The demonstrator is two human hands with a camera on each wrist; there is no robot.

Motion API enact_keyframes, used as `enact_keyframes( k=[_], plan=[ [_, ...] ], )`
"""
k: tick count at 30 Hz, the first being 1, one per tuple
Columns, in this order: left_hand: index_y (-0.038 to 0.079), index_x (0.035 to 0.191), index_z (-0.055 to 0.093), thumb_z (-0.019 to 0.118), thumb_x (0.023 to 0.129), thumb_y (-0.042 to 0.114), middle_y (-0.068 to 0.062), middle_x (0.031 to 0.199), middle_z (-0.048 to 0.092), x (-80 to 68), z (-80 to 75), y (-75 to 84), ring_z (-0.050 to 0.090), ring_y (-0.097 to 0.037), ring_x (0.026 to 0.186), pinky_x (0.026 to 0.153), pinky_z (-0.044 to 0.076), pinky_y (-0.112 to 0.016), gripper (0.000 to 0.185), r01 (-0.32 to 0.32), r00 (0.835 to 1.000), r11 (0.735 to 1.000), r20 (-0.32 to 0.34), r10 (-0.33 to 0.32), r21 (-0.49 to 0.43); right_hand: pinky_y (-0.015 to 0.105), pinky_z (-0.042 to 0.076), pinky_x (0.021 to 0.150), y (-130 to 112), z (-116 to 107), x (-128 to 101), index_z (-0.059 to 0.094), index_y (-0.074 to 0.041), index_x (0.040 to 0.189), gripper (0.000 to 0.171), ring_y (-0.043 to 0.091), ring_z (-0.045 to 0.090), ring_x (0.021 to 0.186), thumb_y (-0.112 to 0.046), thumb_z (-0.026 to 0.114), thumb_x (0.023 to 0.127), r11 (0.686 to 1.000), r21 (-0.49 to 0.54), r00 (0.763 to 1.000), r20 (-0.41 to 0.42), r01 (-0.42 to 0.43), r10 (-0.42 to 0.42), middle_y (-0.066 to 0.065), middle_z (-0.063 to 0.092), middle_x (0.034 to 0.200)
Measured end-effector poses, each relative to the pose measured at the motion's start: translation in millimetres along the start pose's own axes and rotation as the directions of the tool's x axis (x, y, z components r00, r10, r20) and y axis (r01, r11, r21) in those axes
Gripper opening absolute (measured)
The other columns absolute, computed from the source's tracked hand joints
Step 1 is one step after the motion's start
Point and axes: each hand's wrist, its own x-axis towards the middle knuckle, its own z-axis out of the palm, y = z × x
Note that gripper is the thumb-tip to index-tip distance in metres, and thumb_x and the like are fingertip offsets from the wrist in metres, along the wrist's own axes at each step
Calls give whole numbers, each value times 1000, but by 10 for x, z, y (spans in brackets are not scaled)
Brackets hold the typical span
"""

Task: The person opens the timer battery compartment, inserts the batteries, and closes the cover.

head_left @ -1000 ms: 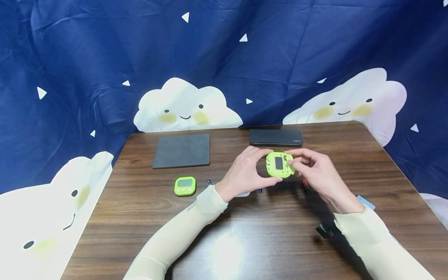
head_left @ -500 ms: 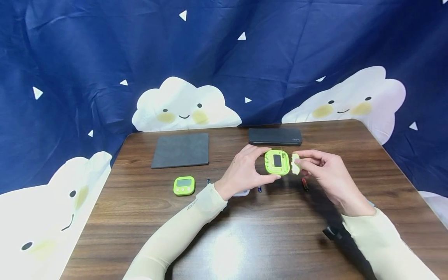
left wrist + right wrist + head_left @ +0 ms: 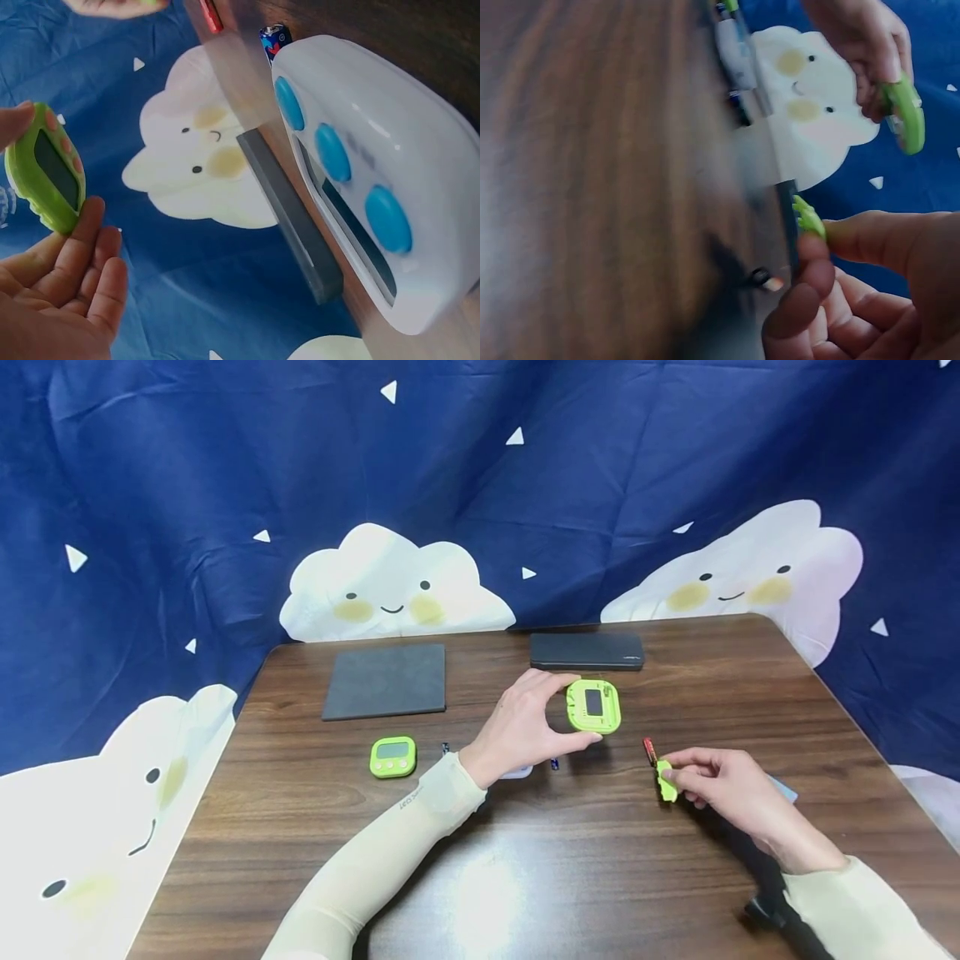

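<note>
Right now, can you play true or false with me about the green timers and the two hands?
1. The left hand holds a green timer up off the table. True.
2. The right hand is holding nothing. False: it pinches a small green cover piece low by the table.
3. A second green timer lies on the table, away from both hands. True.
4. The red battery is inside the held timer. False: it lies on the table near the right hand.
5. The grey mat lies on top of the black case. False: they lie apart at the far edge of the table.
</note>
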Motion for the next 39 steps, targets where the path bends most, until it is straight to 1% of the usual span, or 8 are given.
enact_keyframes(
  k=[3,6,12,20,29,32,35,39],
  plan=[
    [14,144,72,102,79,46,-1,130,78,0,7,1,68,-17,126,107,61,-38,79,9,1000,1000,4,-9,-8,27,56,64,71,39,-29,75,4,134,38,5,63,75,-23,76,107,999,-43,999,27,-21,22,-6,74,84],
    [14,143,72,103,78,45,-2,130,78,3,8,-5,68,-18,126,108,61,-39,79,13,1000,1000,1,-13,-16,26,50,62,81,62,-29,78,2,131,37,5,59,73,-25,78,106,991,-133,1000,28,-9,12,-4,72,85],
    [13,144,71,102,79,45,-2,131,78,5,2,-9,68,-19,127,108,61,-39,79,5,1000,1000,-4,-5,-18,24,43,71,43,74,-20,84,-8,118,25,6,58,76,-28,82,102,946,-322,998,-19,43,-52,-7,76,85],
    [14,145,71,103,79,45,-1,133,78,9,-6,-9,68,-18,127,108,61,-40,80,15,1000,1000,-2,-15,-18,27,43,71,23,95,-15,84,-13,108,18,9,57,76,-28,83,99,916,-398,994,-72,50,-85,-9,72,82],
    [12,144,72,103,79,43,-3,131,79,8,-8,-3,69,-20,126,108,61,-40,79,17,1000,999,-1,-17,-27,28,43,68,26,133,-12,83,-12,105,15,8,58,73,-27,83,99,907,-417,987,-105,64,-118,-10,72,80],
    [13,144,72,102,79,45,-3,131,79,8,-13,-1,69,-20,126,108,61,-40,78,16,1000,1000,-3,-16,-22,26,41,68,-1,107,29,82,-13,102,15,6,56,71,-28,85,99,897,-430,969,-158,104,-188,-10,70,78],
    [13,145,71,101,80,47,-2,132,78,6,-21,0,68,-19,126,108,61,-39,79,19,1000,1000,-5,-19,-16,26,45,69,-23,32,125,83,-15,104,17,5,59,76,-27,89,95,861,-463,926,-188,209,-326,-8,72,85],
    [14,145,71,101,80,47,-2,133,78,3,-27,5,68,-17,127,108,61,-39,79,28,1000,999,1,-28,-19,31,57,78,-2,-121,318,83,-14,116,31,11,69,92,-25,95,90,785,-501,876,-105,363,-471,-3,79,104]
  ],
)
